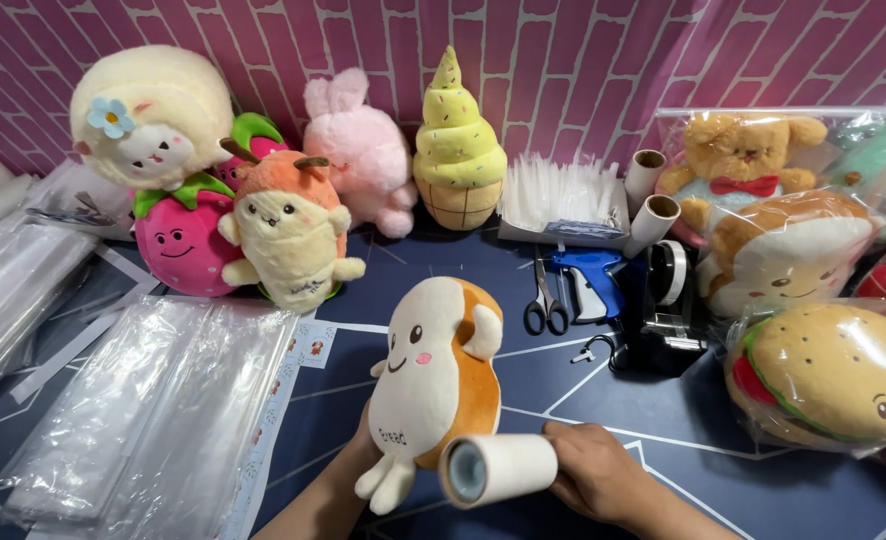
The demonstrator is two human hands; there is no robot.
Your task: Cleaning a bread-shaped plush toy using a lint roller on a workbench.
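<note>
Your left hand (358, 455) grips the bread plush (433, 375) from behind, fingers hidden; your right hand (593, 470) wraps the lint roller (498, 468) at its 5 o'clock.

You can pass on bare table (703, 470) right of the bread toy (433, 380); scissors (545, 295) behind it, plastic bags (153, 410) left of it block you.

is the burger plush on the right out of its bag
No, the burger plush lies sealed inside a clear plastic bag, unlike the bread plush that the left hand holds bare.
</note>
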